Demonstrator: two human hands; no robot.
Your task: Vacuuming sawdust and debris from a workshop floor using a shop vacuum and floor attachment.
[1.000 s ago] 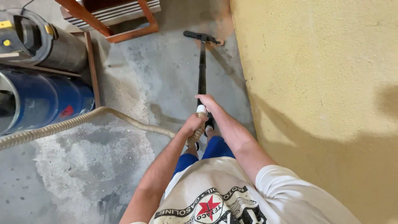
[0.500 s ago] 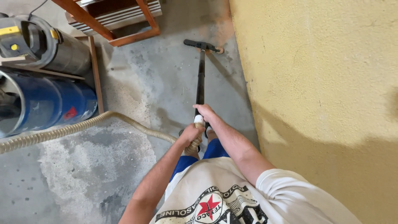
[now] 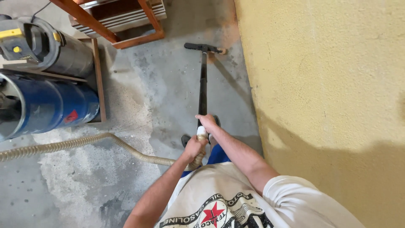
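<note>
Both hands grip a long black vacuum wand (image 3: pixel 203 84) that slants down to the concrete floor. My right hand (image 3: pixel 207 122) is wrapped around the wand's upper end. Just below it, my left hand (image 3: pixel 193 148) grips the pale cuff where the hose joins. The black floor nozzle (image 3: pixel 203 47) rests on the floor at the foot of the yellow wall, amid orange-brown dust. A ribbed beige hose (image 3: pixel 84 142) trails from my left hand across the floor to the left edge.
A rough yellow wall (image 3: pixel 329 93) fills the right side. A blue drum (image 3: pixel 50 105) and a grey-and-yellow vacuum canister (image 3: pixel 38 46) sit at the left. An orange-framed wooden stand (image 3: pixel 122 21) stands at the top. Pale dust covers the floor at lower left.
The wand and nozzle have slid a little farther away along the base of the wall. Both hands keep the same grip.
</note>
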